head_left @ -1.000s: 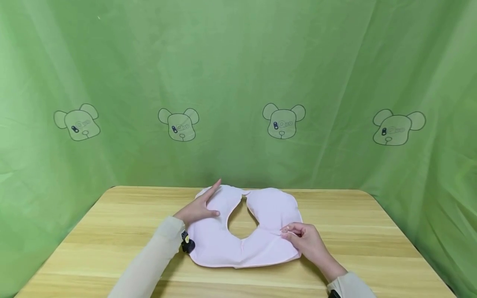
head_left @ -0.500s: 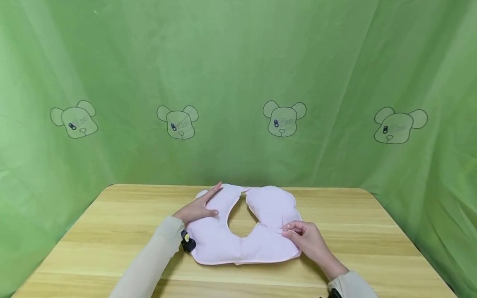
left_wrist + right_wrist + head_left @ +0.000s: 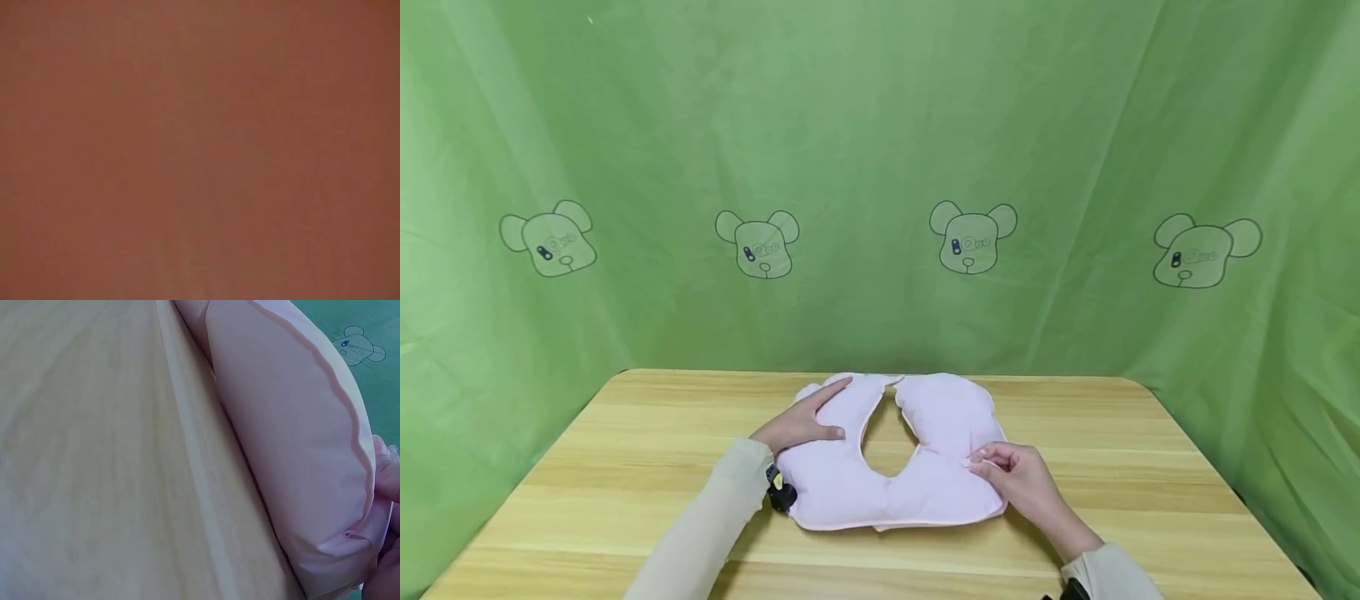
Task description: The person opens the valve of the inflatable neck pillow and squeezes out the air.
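Observation:
A pale pink inflatable neck pillow (image 3: 925, 492), puffed out and creased, lies on the table with its gap toward the back. My left hand (image 3: 797, 425) rests on its left arm, thumb and fingers spread and fairly straight. On the right side my right hand (image 3: 1018, 479) pinches the pillow's small valve between thumb and fingers, largely hidden by the fingertips. In the right wrist view, the pillow (image 3: 287, 437) shows from its near side with a raised seam, and clear plastic (image 3: 392, 452) shows at the fingers. The left wrist view is only a reddish-brown blur.
The wooden table (image 3: 1150, 500) reaches back to a green curtain (image 3: 880, 125) printed with several bear heads, which also hangs on both sides. A black wrist camera (image 3: 782, 493) on the left wrist sits right at the pillow's left edge.
The left hand's fingers have tipped slightly down and right onto the pillow, whose front part looks a little smoother. The right hand keeps its pinch. The head view has shifted slightly.

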The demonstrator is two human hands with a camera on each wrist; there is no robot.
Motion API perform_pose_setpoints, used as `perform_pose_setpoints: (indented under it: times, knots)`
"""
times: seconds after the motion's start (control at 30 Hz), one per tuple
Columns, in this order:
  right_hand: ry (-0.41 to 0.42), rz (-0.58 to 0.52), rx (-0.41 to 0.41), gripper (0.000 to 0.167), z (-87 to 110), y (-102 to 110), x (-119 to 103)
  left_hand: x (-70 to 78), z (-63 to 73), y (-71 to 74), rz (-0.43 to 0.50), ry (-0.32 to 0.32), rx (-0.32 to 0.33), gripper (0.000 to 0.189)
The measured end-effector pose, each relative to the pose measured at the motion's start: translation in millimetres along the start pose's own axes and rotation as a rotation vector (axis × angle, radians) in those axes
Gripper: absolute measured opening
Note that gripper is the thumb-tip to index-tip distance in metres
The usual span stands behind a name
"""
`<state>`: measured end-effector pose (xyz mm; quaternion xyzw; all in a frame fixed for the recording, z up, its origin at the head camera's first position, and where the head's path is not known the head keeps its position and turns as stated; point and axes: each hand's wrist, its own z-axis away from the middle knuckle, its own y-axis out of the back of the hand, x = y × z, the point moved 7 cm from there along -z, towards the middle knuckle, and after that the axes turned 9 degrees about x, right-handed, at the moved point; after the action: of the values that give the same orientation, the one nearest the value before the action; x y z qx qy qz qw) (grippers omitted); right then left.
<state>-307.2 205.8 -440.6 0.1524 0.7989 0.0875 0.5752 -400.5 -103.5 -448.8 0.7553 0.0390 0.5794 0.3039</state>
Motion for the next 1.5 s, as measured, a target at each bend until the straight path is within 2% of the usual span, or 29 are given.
perform_pose_setpoints:
  times: [0.3,0.53,0.73,1.1,1.5]
  knots:
    - [-0.047,-0.013,0.001,0.010,0.9,0.0,-0.2,-3.7,0.5,-2.6,0.020,-0.007,0.023,0.081]
    - [-0.027,0.011,0.022,0.010,-0.6,2.2,-2.5,-6.7,-3.0,-2.3,0.006,-0.023,0.044,0.077]
    - [-0.034,0.002,0.011,0.010,-0.5,2.4,-0.5,-6.8,-2.7,-4.1,0.029,-0.023,0.035,0.075]
    - [-0.066,0.014,0.024,0.009,-0.9,3.5,4.1,-6.5,-3.0,-5.0,-0.021,0.001,0.059,0.074]
    - [-0.108,0.012,0.031,0.012,-1.0,4.5,6.8,-6.6,-3.7,-5.4,-0.057,-0.033,0.065,0.070]
